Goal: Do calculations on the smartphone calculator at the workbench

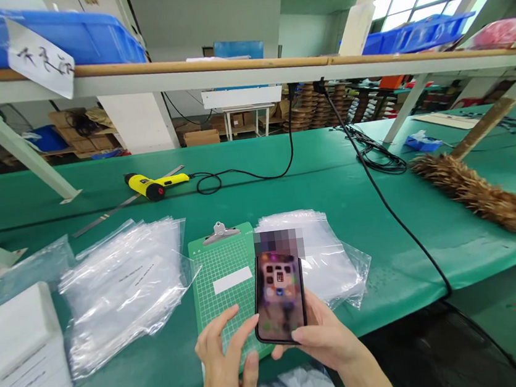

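Observation:
My right hand grips a smartphone with a lit screen, held upright over the near table edge. My left hand hovers open beside the phone's left edge, fingers spread, one fingertip close to the screen. Under the phone lies a green clipboard with a metal clip and a white label. One stack of clear plastic bags lies left of the clipboard and another stack of plastic bags lies right of it.
A yellow heat gun with a black cable lies farther back on the green table. A feather duster rests at the right. White paper sheets sit at the near left. An overhead shelf carries blue bins.

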Tool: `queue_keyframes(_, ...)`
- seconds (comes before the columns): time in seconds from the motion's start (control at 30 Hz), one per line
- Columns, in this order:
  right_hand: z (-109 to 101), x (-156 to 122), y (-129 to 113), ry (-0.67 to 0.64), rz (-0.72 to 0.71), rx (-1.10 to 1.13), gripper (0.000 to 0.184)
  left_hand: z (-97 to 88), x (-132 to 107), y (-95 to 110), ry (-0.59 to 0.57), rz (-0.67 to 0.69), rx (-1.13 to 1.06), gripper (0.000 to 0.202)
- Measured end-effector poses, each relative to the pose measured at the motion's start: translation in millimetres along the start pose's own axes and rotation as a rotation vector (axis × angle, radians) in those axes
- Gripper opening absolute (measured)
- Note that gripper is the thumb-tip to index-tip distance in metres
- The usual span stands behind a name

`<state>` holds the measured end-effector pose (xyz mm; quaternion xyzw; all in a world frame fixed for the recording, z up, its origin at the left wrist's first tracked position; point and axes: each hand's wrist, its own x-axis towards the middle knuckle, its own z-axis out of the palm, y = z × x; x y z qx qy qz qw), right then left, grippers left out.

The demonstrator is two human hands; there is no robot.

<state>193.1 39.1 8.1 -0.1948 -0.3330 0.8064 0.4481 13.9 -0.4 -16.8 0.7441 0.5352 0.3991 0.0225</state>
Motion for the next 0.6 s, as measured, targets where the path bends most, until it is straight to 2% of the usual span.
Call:
queue_keyframes(0.27, -1.0, 2.3, -0.2, -0.030, -0.008, 0.042, 0.060, -5.4, -1.1, 0.5, 0.008, -0.021, -0.048, 0.029)
queue_keyframes(0.43, -2.8, 3.3, 0.5, -0.033, 0.008, 0.077, 0.058, -7.1, 2.0, 0.5, 0.087, -0.111, -0.133, 0.018)
queue_keyframes(0.53, -4.7, 3.6, 3.2, -0.020, -0.002, 0.084, 0.059, -16.6, 1.4, 3.2, 0.103, -0.040, -0.222, 0.031)
queue_keyframes(0.6, -6.2, 3.7, 4.9, -0.014, -0.010, 0.091, 0.061, -29.0, -5.4, 7.3, 0.124, 0.028, -0.292, 0.027)
